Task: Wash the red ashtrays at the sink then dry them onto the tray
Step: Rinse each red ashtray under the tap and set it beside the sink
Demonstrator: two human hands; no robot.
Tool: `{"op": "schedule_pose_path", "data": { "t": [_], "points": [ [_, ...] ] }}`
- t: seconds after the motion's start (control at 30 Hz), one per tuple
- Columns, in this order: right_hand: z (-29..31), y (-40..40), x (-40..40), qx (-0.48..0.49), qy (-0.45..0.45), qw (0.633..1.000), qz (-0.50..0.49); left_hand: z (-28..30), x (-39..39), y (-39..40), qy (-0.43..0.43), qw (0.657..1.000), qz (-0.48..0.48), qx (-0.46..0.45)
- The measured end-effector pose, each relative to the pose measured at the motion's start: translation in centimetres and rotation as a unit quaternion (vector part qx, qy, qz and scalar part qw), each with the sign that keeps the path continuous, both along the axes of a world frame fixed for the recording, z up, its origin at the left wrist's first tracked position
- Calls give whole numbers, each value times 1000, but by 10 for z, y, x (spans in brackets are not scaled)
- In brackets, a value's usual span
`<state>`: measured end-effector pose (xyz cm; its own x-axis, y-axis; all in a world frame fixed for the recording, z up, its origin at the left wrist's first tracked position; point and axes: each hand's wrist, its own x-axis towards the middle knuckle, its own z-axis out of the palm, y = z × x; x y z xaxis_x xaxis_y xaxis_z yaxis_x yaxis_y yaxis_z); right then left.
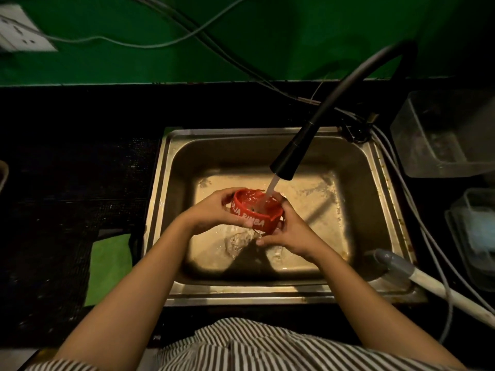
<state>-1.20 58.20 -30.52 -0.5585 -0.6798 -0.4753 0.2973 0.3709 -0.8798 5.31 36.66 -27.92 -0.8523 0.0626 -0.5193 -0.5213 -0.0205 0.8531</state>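
Ashtray (254, 210), red, under faucet (284, 167) stream: left hand (214, 212) and right hand (286, 231) both grasp its wall. Likely rigid, wet-slick; hold by rim.

Ashtray (253, 210): glossy red plastic, wet, white lettering. Sink (267, 135): dull stained metal, floor wet. Faucet (290, 153): matt black. Tubs (442, 135) at 3 o'clock: clear plastic. Cloth (109, 263) at 8 o'clock: green fabric. Shirt (241, 349): striped cloth.
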Motion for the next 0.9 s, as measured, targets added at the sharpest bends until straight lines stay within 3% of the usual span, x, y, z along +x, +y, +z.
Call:
{"op": "schedule_pose_path", "data": {
  "t": [0.2, 0.3, 0.4, 0.5, 0.6, 0.73, 0.83, 0.9],
  "points": [
    [14, 3, 2, 45, 224, 973, 33, -30, 7, 23, -89, 965, 113, 219],
    [21, 4, -6, 27, 228, 972, 49, -39, 8, 36, -133, 944, 131, 272],
    [23, 4, -13, 40, 222, 973, 46, -35, 4, 48, -128, 949, 160, 240],
    [19, 4, -14, 19, 157, 987, -3, -25, -2, 57, -72, 965, 178, 177],
    [15, -1, -11, -17, -3, 995, -94, -19, -3, 57, -32, 984, 151, 88],
    [7, -4, -9, -31, -201, 962, -182, -15, 0, 42, -2, 998, 67, 20],
    [2, -2, -10, -29, -236, 955, -180, -16, 1, 33, 35, 997, -44, -62],
    [8, -2, -10, -31, -234, 959, -155, -19, 2, 30, 44, 994, -60, -86]
  ]
}}
